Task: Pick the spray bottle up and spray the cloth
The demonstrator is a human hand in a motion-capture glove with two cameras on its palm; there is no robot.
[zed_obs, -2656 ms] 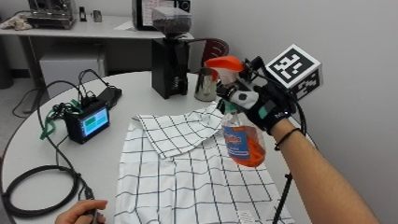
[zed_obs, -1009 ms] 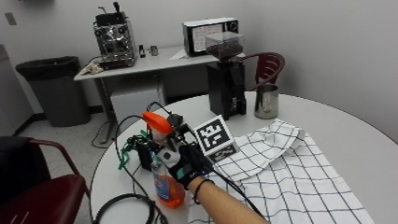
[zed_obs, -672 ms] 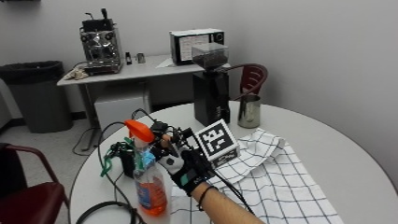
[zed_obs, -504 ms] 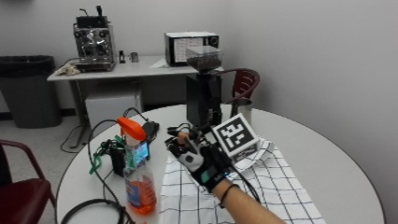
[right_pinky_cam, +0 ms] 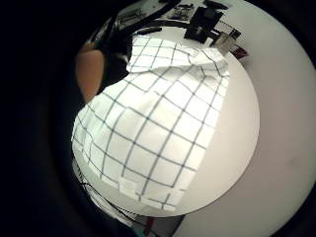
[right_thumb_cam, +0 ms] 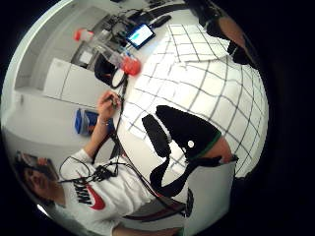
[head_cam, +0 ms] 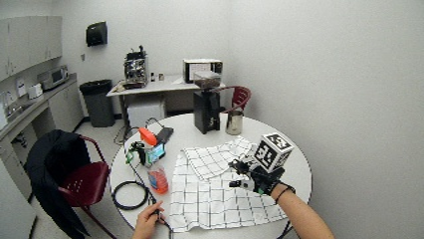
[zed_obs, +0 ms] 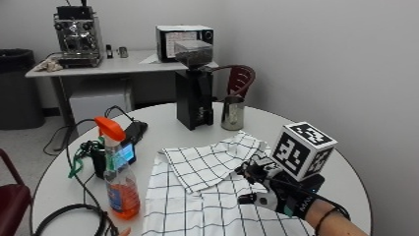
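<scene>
— So where is the spray bottle now?
— Upright on the round worktop, near its left edge, just beside the checked cloth and well apart from the gloved right hand.
— And the hand's grip?
— Holding nothing; it hovers over the cloth's right side, fingers loosely spread.
— Anything else nearby?
— A black grinder and a steel jug stand at the far edge; the bare hand pinches a cable at the near edge.

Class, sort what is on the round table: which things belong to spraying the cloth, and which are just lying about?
Job: clear spray bottle of orange liquid with orange trigger; white black-checked cloth; black-gloved right hand.

Lying about: tall black grinder; steel jug; small lit screen; black cable coil.
</scene>
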